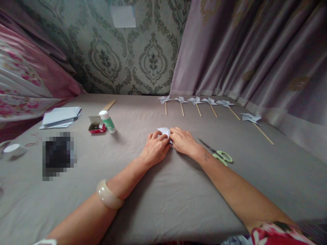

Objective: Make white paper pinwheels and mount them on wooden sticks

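A small piece of white paper (164,130) with folded, pointed edges lies at the middle of the table, mostly covered by my fingers. My left hand (156,147) is closed on its left side, fingers curled over it. On the opposite side my right hand (184,140) pinches the paper, its fingertips meeting those of the left. Close by my right wrist rest scissors (221,156) with light green handles, partly behind the forearm. Left of the hands stand a glue stick (108,122) with a white cap and an open small red box (97,127) with dark little pieces inside.
Several paper pinwheels on sticks (196,101) lie in a row at the back right. A stack of white paper (61,117) and wooden sticks (109,104) are at the back left. A blurred dark object (58,153) and a white round item (14,149) sit farther left.
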